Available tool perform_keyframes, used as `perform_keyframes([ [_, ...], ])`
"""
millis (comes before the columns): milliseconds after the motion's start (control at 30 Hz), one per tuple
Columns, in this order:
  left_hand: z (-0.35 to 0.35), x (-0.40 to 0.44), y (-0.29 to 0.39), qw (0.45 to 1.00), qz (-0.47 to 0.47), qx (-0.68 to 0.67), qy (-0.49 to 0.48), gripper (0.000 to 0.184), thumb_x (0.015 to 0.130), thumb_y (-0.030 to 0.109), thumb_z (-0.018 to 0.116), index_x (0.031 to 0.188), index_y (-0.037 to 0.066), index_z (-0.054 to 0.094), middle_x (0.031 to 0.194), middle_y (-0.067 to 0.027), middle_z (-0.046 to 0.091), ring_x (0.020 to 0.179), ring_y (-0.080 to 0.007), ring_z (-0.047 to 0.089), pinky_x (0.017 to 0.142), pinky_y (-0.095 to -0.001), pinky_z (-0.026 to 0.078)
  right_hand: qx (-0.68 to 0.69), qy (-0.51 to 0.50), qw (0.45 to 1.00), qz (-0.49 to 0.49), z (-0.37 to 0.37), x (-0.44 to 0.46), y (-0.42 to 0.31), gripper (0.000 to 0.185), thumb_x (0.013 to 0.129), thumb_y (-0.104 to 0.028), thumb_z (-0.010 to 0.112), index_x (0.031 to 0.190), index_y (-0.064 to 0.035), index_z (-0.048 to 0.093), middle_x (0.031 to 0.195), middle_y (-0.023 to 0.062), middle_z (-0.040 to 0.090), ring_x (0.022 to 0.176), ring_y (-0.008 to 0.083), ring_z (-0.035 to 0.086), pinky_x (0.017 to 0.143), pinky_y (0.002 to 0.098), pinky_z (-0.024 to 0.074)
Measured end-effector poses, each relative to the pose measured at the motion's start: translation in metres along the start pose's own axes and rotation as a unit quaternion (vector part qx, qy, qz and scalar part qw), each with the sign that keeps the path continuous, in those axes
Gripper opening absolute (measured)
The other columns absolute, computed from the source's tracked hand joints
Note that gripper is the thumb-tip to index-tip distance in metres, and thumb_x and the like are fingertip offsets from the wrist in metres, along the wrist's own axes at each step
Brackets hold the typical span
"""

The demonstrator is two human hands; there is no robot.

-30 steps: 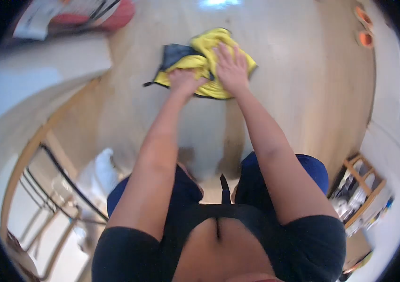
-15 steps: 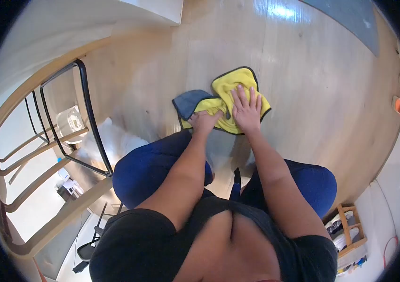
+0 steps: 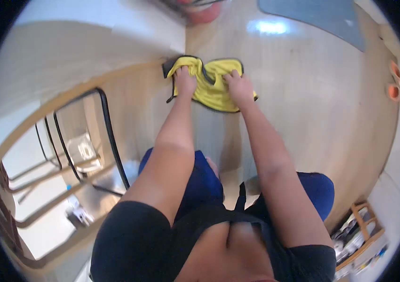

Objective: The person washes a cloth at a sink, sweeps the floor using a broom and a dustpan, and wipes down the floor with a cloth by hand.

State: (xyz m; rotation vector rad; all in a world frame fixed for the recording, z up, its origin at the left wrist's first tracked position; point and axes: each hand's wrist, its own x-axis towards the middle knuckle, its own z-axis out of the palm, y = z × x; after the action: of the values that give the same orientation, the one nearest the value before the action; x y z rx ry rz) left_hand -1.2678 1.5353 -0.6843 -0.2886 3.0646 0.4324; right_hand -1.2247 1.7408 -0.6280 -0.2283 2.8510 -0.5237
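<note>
A yellow microfibre cloth with dark edging lies rumpled on the wooden floor, a grey corner of its underside folded up at the left. My left hand presses on its left part, fingers bent into the fabric. On the right part, my right hand has its fingers curled and bunched against the cloth. Both arms reach forward past my knees, and the fingertips are partly lost in the folds.
To the left stands a wooden chair or rack with a black metal frame. A white wall corner is just beyond the cloth. A grey mat, orange slippers and a wooden crate lie around the right side.
Both hands have pushed the cloth forward and slightly left, closer to the wall corner. My right hand, spread flat before, now has bent fingers. The camera view has shifted.
</note>
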Motion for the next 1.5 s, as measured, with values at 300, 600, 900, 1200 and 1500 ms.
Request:
perform_keyframes([
  [300,-0.083,0.028,0.171,0.850,-0.070,-0.491,-0.177,0.046,0.075,0.019,0.067,0.110,-0.003,0.047,0.097,-0.0139,0.058,0.087,-0.0211,0.057,0.079,-0.0317,0.044,0.248,-0.022,0.946,0.206,-0.190,0.041,0.084,0.041,0.077,-0.025,0.057,0.112,-0.0025,0.056,0.109,0.0200,0.058,0.102,0.0339,0.055,0.088,0.0394,0.0436],
  [600,-0.059,0.050,0.181,0.984,-0.009,-0.172,-0.049,0.087,0.071,0.037,0.068,0.137,0.010,0.020,0.139,-0.0229,0.015,0.128,-0.0404,0.018,0.103,-0.0493,0.021,0.114,-0.076,0.990,0.032,-0.199,0.094,0.169,0.066,0.081,-0.045,0.054,0.134,-0.0125,0.035,0.137,0.0174,0.034,0.124,0.0345,0.036,0.097,0.0441,0.0358],
  [900,0.024,0.085,0.183,0.958,-0.041,0.027,-0.282,0.084,0.082,0.059,0.042,0.143,0.013,0.006,0.144,-0.0235,-0.012,0.131,-0.0422,-0.019,0.104,-0.0549,-0.006,-0.049,0.005,0.977,-0.206,-0.072,0.170,0.160,0.048,0.085,-0.032,0.045,0.128,-0.0107,0.043,0.143,0.0101,0.025,0.133,0.0248,0.023,0.106,0.0467,0.0181],
  [1200,0.033,0.115,0.210,0.942,-0.187,0.015,-0.278,0.081,0.084,0.057,0.037,0.142,0.011,0.004,0.142,-0.0281,-0.012,0.128,-0.0497,-0.016,0.102,-0.0579,-0.006,-0.120,0.089,0.973,-0.175,-0.087,0.330,0.126,0.047,0.082,-0.029,0.046,0.122,-0.0041,0.047,0.137,0.0116,0.036,0.129,0.0291,0.029,0.104,0.0468,0.0237],
  [1500,0.021,0.098,0.195,0.939,-0.118,0.070,-0.315,0.085,0.082,0.057,0.041,0.142,0.010,0.003,0.145,-0.0245,-0.004,0.132,-0.0424,-0.015,0.105,-0.0543,-0.004,-0.108,0.016,0.957,-0.270,-0.072,0.264,0.138,0.043,0.083,-0.028,0.044,0.121,-0.0087,0.050,0.141,0.0089,0.031,0.131,0.0258,0.026,0.106,0.0463,0.0201],
])
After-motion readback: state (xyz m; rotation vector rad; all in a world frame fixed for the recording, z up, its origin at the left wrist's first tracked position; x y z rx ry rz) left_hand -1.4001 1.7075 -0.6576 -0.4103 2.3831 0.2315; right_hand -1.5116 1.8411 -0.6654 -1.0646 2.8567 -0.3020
